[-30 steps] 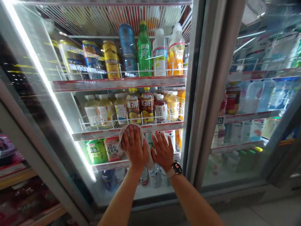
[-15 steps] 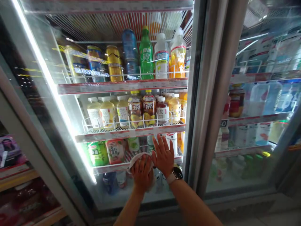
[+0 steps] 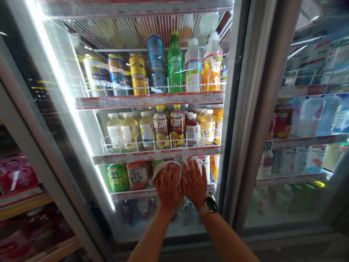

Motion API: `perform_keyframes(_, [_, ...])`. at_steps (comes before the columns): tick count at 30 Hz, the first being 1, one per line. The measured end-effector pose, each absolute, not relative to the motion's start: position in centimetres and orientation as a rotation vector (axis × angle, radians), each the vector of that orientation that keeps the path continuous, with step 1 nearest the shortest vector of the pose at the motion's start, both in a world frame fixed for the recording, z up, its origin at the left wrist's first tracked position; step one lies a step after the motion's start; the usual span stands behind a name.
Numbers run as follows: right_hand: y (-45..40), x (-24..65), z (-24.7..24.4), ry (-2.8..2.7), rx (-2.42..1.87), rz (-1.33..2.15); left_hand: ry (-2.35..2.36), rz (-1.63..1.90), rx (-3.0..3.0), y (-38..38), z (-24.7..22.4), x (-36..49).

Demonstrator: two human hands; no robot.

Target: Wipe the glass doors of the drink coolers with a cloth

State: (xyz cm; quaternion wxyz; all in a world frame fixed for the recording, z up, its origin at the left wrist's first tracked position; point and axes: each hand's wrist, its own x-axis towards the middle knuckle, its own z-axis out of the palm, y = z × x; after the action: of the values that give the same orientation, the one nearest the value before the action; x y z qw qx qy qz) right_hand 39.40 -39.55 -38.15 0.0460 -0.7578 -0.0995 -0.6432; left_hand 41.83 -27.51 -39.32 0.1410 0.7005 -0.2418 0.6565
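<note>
My left hand (image 3: 168, 190) presses a white cloth (image 3: 157, 170) flat against the glass door (image 3: 136, 227) of a lit drinks fridge. Most of the cloth is hidden under its fingers and palm; a curved rim shows above and to the left. Close beside it, my right hand (image 3: 195, 183) lies on the glass with fingers spread, holding nothing. A watch (image 3: 211, 205) is on the right wrist, and a ring shows on one finger. Behind both hands, through the glass, is a lower shelf with a green pack (image 3: 117, 177) and a pink-red pack (image 3: 137, 175).
Bottled teas (image 3: 177, 125) line the shelf above the hands. Higher up stand several cans (image 3: 138, 74) and a green bottle (image 3: 175, 62). A thick metal door frame (image 3: 253, 109) rises at the right, beside another glass-fronted fridge. Shelves with packaged goods (image 3: 16, 171) are at the left.
My left hand and the cloth have slid up the glass, nearly level with my right hand. The right hand stays flat at about the same place. The view has shifted slightly left.
</note>
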Motion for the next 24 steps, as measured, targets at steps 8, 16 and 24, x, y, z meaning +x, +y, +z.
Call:
perform_keyframes(8, [-39.5,39.3,-38.1,-0.296,-2.311,-1.987,-0.761,1.741,2.161,-25.7,-48.7,40.5])
perform_keyframes(16, [-39.7,39.4,-38.1,-0.345,-2.268,-2.010,-0.791,1.873,2.099,-26.1,-36.4,42.0])
perform_keyframes(24, [-39.7,39.6,-38.3,-0.344,-2.229,-2.030,-0.698,1.937,2.023,-28.1,-36.3,41.9])
